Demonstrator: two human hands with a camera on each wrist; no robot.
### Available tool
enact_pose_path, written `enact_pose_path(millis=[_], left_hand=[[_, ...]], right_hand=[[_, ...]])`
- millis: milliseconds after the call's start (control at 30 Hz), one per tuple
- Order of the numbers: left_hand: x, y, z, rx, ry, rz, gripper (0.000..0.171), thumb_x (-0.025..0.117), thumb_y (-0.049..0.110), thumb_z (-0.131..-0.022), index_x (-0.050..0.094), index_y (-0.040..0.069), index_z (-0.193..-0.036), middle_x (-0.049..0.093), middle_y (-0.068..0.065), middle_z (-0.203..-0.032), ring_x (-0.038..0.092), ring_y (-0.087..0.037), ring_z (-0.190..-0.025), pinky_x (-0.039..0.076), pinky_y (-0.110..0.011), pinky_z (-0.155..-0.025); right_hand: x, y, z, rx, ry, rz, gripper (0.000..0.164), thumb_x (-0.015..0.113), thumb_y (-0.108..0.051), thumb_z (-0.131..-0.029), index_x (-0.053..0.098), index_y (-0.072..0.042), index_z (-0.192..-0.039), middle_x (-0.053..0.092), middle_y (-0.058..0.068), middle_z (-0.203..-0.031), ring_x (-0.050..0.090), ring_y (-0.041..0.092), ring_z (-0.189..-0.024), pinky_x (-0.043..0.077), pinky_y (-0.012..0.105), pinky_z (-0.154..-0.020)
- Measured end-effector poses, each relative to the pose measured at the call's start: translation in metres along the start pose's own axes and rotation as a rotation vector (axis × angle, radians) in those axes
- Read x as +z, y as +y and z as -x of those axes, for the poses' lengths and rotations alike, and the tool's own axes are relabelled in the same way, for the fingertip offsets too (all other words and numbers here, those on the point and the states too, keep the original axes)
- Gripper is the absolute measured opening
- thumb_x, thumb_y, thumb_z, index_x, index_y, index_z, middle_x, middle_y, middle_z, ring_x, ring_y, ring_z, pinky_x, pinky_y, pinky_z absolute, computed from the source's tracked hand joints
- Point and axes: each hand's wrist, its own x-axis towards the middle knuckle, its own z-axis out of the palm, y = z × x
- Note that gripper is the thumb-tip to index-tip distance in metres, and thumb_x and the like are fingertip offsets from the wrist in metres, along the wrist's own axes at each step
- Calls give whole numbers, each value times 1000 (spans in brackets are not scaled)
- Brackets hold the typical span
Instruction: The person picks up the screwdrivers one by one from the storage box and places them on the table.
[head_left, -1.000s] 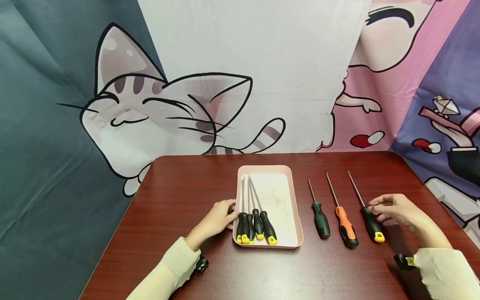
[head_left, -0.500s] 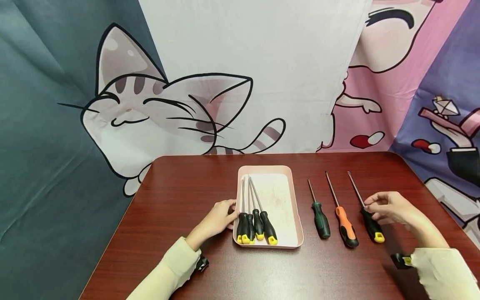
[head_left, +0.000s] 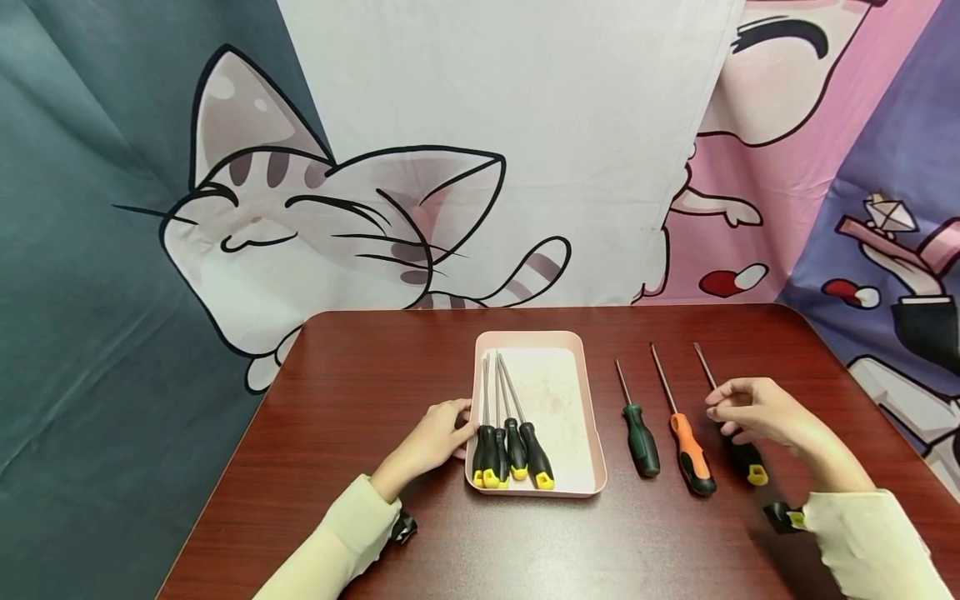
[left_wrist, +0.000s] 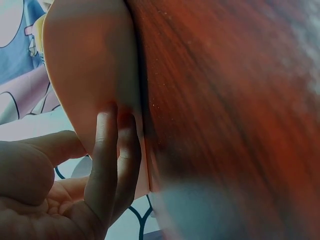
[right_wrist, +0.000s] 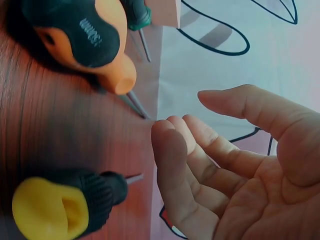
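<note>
My left hand [head_left: 435, 435] holds the left side of a pale pink tray [head_left: 592, 433]. In the left wrist view, two fingers [left_wrist: 106, 145] lie along the tray's outer wall [left_wrist: 90, 60] and the thumb meets its rim. Several black-handled screwdrivers with yellow ends [head_left: 534, 454] lie on the left half of the tray. My right hand [head_left: 765, 412] hovers, holding nothing, above a black screwdriver with a yellow end [head_left: 750, 467], partly hiding its handle. In the right wrist view, its thumb and loosely bent fingers are apart. An orange-and-black screwdriver [head_left: 692, 454] lies left of that hand.
A green-handled screwdriver [head_left: 641, 442] lies between the tray and the orange one. Everything rests on a reddish-brown table [head_left: 360, 358], whose far edge meets a cloth backdrop [head_left: 600, 167] printed with cartoons.
My right hand has moved left and slightly up, from beside the black-and-yellow screwdriver to over its handle. The left hand, the tray and the screwdrivers have stayed in place.
</note>
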Motion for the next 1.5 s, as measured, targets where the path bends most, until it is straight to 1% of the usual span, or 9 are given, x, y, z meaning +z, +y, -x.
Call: enact_pose_path(millis=[200, 367, 567, 667, 900, 1067, 1233, 1333, 1500], left_hand=[[0, 0, 1, -9, -6, 24, 38, 57, 4, -99, 52, -13, -133, 66, -19, -106, 69, -23, -81, 57, -21, -52], [-1, 0, 2, 5, 3, -21, 38, 58, 5, -98, 53, -13, -132, 67, -18, -106, 69, -24, -87, 57, -20, -54], [-1, 0, 2, 8, 11, -65, 39, 59, 7, -99, 54, -11, -132, 68, -16, -106, 67, -25, -94, 57, -18, -61], [0, 0, 2, 10, 11, -56, 38, 59, 6, -98, 54, -12, -132, 67, -17, -106, 68, -24, -91, 57, -19, -58], [0, 2, 3, 21, 6, 18, 36, 58, 1, -97, 55, -12, -131, 67, -18, -99, 70, -22, -77, 56, -21, -52], [0, 2, 4, 14, 10, 10, 37, 59, 2, -97, 54, -12, -131, 67, -18, -101, 70, -21, -77, 56, -20, -52], [0, 1, 3, 4, -1, 22, 38, 57, 2, -98, 52, -13, -133, 66, -19, -103, 70, -20, -76, 57, -21, -52], [0, 0, 2, -1, -9, 33, 38, 57, 3, -99, 52, -12, -133, 66, -19, -104, 70, -20, -76, 57, -21, -52], [-1, 1, 0, 13, -2, -7, 37, 57, 4, -99, 54, -11, -132, 67, -16, -103, 69, -18, -77, 56, -20, -53]], right_hand=[[8, -6, -3, -17, -26, -34, 33, 64, -7, -95, 52, 18, -113, 65, 17, -94, 65, 25, -73, 61, 40, -67], [13, -11, -6, -48, -64, -77, 31, 63, -6, -97, 52, 19, -112, 64, 17, -93, 66, 23, -73, 62, 39, -65], [19, -16, -11, -76, -134, -182, 30, 58, -2, -99, 49, 24, -112, 66, 15, -91, 69, 23, -75, 62, 41, -64], [22, -21, -13, -93, -146, -209, 30, 57, -1, -99, 49, 25, -112, 68, 15, -92, 70, 22, -76, 62, 40, -65], [32, -36, -15, -134, -160, -256, 33, 57, 0, -98, 49, 28, -114, 69, 13, -93, 72, 27, -78, 62, 42, -69], [42, -47, -19, -114, -163, -272, 32, 62, -1, -96, 52, 25, -113, 70, 17, -94, 72, 28, -80, 61, 43, -70], [54, -58, -25, -131, -189, -294, 34, 63, 0, -96, 51, 26, -113, 70, 22, -96, 72, 27, -80, 61, 43, -70], [63, -66, -28, -142, -197, -306, 35, 63, 1, -95, 50, 26, -115, 70, 18, -93, 72, 27, -80, 61, 44, -70], [76, -77, -34, -158, -220, -287, 33, 64, 0, -93, 52, 24, -115, 69, 17, -91, 71, 30, -81, 60, 49, -72]])
